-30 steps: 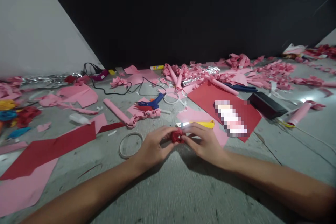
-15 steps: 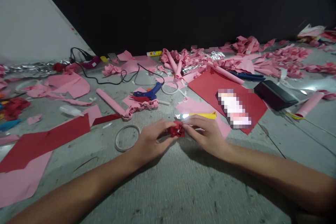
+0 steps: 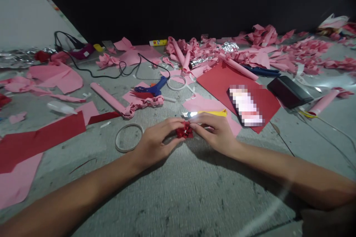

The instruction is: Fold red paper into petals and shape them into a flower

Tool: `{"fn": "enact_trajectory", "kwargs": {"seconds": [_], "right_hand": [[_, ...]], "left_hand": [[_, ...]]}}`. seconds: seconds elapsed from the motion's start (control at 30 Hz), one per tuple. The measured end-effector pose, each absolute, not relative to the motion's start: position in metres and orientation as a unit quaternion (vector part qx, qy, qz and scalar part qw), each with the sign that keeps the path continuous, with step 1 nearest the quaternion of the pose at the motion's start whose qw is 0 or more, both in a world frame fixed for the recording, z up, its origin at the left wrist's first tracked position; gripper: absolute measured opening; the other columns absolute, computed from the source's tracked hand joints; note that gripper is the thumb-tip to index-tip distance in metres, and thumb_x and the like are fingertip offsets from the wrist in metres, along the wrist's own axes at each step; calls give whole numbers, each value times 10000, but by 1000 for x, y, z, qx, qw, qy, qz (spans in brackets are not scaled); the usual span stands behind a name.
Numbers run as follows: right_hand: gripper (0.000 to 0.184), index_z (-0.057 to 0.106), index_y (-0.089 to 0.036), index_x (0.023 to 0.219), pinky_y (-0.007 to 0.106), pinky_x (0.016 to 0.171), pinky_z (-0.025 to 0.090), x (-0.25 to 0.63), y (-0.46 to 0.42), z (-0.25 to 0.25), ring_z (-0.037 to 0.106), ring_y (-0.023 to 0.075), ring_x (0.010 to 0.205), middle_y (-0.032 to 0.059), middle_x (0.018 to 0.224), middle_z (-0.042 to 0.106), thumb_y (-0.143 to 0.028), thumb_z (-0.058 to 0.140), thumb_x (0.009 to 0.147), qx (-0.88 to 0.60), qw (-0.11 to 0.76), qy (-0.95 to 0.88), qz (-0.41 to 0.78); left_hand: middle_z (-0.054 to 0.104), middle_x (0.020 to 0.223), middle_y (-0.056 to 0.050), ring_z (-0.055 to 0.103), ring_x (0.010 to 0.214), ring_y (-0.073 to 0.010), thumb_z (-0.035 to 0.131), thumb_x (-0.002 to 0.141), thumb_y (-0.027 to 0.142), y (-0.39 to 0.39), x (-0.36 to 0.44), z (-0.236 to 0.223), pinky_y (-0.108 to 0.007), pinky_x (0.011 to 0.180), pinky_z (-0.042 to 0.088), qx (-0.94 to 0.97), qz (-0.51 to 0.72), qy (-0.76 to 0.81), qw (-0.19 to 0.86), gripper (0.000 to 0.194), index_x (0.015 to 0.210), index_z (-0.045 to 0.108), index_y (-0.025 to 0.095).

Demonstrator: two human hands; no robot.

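Between my two hands sits a small folded red paper piece [image 3: 184, 130], shaped somewhat like a flower, with a pale spot at its middle. My left hand [image 3: 155, 139] pinches its left side between thumb and fingers. From the other side, the fingertips of my right hand [image 3: 215, 131] close on its right edge. Just beyond the fingers lies a yellow-handled cutter [image 3: 213, 113] with a shiny front end, partly behind my right hand. A grey tape ring [image 3: 129, 137] rests on the floor beside my left hand.
A blue glue gun [image 3: 152, 88] with a black cord lies ahead, near a white ring [image 3: 177, 82]. To the right, a phone [image 3: 246, 106] rests on red paper [image 3: 214, 77] beside a black box-like device [image 3: 289, 92]. Pink paper scraps [image 3: 300, 52] litter the far side by the dark wall.
The view has shifted slightly, so the surroundings appear a little higher and further left. Both hands keep hold of the red paper piece, which has turned a little.
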State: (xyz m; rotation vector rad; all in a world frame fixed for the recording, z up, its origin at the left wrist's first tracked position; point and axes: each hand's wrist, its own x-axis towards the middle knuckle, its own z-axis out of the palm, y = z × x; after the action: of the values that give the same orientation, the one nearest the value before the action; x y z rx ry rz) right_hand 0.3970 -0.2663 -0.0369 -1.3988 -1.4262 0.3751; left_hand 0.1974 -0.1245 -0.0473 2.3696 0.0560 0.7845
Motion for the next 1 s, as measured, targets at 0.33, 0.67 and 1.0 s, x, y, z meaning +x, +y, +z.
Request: {"fn": "enact_trajectory", "kwargs": {"seconds": [0.33, 0.67, 1.0], "right_hand": [[156, 837, -203, 998, 319, 823, 615, 399, -264, -37, 759, 168, 884, 57, 967, 833, -196, 687, 1041, -582, 542, -576, 190], [156, 819, -207, 965, 317, 798, 627, 399, -263, -36, 762, 174, 885, 54, 955, 825, -242, 687, 1040, -586, 543, -563, 212], [179, 701, -211, 1166, 285, 693, 624, 400, -265, -38, 743, 164, 858, 77, 1106, 767, -267, 710, 997, -578, 598, -498, 246]], "left_hand": [[762, 1348, -85, 779, 1185, -190, 760, 1010, 160, -122, 198, -48, -308, 1039, 655, 915, 318, 2, 247, 372, 1367, 681, 226], [781, 1334, -102, 796, 1164, -212, 780, 997, 181, -123, 194, -53, -327, 1022, 663, 933, 308, -9, 185, 395, 1378, 680, 216], [796, 1307, -79, 768, 1218, -242, 883, 923, 270, -113, 199, -45, -406, 1062, 658, 834, 317, 119, 435, 382, 1290, 777, 259]]}}
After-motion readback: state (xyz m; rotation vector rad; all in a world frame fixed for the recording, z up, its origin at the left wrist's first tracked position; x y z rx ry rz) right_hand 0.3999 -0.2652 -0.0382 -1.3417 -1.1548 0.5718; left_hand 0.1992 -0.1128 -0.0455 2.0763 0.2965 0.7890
